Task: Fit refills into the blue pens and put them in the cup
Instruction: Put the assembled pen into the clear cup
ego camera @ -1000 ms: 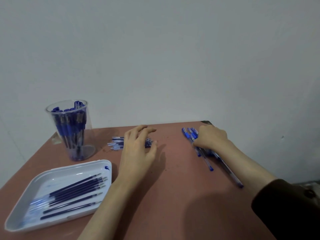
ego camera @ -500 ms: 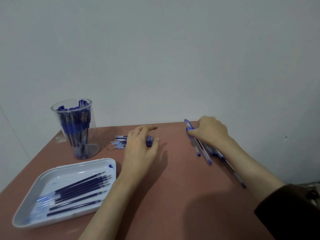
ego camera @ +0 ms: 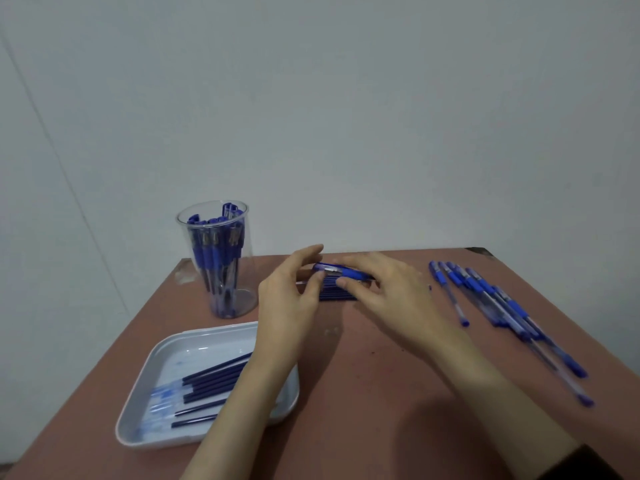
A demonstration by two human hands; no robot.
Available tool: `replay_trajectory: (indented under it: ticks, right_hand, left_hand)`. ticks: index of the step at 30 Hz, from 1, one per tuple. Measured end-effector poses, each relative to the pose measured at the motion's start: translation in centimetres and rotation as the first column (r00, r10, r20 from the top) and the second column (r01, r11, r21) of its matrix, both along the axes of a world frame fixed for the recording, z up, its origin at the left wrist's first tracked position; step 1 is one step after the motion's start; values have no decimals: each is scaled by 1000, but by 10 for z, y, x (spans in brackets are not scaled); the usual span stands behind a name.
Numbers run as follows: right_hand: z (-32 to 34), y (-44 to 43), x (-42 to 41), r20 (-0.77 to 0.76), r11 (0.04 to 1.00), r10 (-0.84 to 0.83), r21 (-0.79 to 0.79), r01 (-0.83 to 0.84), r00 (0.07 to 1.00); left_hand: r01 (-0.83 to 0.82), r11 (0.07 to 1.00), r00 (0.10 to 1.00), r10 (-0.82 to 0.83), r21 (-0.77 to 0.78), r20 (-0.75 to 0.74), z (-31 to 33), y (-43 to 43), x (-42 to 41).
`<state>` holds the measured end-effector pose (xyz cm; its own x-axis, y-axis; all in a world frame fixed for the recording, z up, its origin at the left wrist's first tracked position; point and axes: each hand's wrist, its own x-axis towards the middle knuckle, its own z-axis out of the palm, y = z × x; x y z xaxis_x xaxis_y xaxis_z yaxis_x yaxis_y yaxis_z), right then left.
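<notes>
Left hand (ego camera: 291, 306) and right hand (ego camera: 391, 296) each pinch the blue pen (ego camera: 341, 270). Long axis lies 9-to-3 o'clock; tip direction indiscernible.

Both forearms angle in from below, meeting just right of the cup (ego camera: 216, 258). The right hand (ego camera: 391, 296) pinches a blue pen (ego camera: 341, 270) between thumb and fingertips. The left hand (ego camera: 287, 299), fingers half-curled, seems to pinch its other end.
</notes>
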<state>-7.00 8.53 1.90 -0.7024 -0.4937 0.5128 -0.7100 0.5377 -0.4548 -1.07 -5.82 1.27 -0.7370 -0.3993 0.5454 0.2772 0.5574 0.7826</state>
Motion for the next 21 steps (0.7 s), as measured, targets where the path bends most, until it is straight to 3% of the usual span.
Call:
replay_trajectory:
  ticks: [10, 21]
  right_hand:
    - [-4, 10, 1, 16, 999, -42, -26, 42, 999]
    - [0, 12, 5, 54, 999, -49, -17, 50, 997]
  left_hand:
    - [33, 991, 999, -36, -129, -23, -4, 7, -4]
    - [61, 997, 998, -60, -57, 22, -1, 9, -2]
